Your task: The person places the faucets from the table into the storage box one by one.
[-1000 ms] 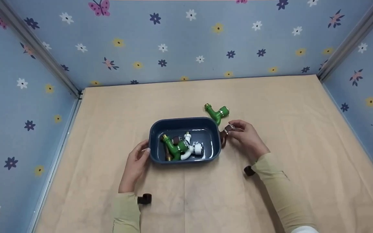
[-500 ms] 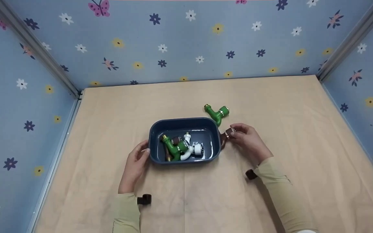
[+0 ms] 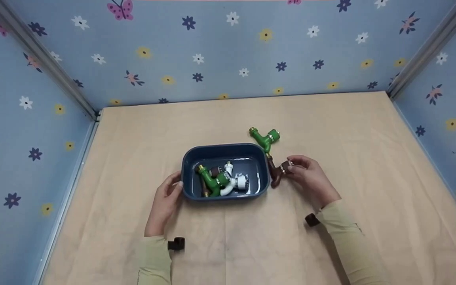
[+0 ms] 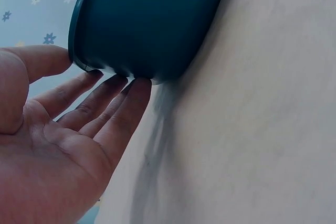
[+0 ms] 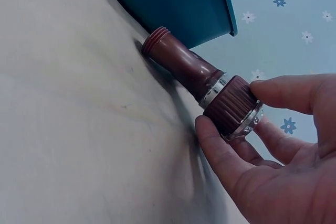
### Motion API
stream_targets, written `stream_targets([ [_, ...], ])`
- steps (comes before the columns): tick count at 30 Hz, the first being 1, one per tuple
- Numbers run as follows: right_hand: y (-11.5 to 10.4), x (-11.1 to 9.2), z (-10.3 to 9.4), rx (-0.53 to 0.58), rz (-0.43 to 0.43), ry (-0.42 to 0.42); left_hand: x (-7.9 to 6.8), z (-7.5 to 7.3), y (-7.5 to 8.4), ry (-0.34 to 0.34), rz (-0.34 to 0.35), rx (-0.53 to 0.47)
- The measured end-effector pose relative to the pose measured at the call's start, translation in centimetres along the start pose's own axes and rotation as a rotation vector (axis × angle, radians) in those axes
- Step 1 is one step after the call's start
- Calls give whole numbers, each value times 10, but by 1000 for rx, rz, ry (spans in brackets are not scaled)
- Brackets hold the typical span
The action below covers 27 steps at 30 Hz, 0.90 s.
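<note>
A brown tap with a ribbed knob and a brass threaded end lies just right of the dark blue basin. My right hand pinches its knob between thumb and fingers; in the right wrist view the knob sits at my fingertips and the spout points toward the basin. My left hand rests its fingertips against the basin's left end, fingers fairly straight and thumb at the rim. Inside the basin lie a green tap, a white tap and a partly hidden brown tap.
Another green tap lies on the cloth-covered table behind the basin's far right corner, close to the brown tap's brass end. Flower-patterned walls enclose the back and both sides. A dark mount juts from each wrist.
My right hand has drawn toward me and slightly right, turning the brown tap so its body now shows beside the basin. The left hand and basin have stayed in place.
</note>
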State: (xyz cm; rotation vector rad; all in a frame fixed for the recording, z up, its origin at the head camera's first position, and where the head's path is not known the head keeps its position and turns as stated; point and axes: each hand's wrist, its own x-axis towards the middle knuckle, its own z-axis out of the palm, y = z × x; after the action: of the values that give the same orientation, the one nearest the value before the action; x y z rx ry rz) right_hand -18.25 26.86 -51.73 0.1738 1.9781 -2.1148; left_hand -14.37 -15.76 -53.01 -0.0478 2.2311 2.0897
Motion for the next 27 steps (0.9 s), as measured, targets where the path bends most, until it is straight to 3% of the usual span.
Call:
stream_targets([
  [6, 0, -11, -7, -5, 17, 41, -1, 0, 1, -5, 3, -19],
  [14, 5, -24, -16, -11, 36, 73, -10, 4, 29, -27, -37, -10],
  [27, 6, -39, -20, 24, 15, 84, -11, 4, 32, -32, -29, -19],
])
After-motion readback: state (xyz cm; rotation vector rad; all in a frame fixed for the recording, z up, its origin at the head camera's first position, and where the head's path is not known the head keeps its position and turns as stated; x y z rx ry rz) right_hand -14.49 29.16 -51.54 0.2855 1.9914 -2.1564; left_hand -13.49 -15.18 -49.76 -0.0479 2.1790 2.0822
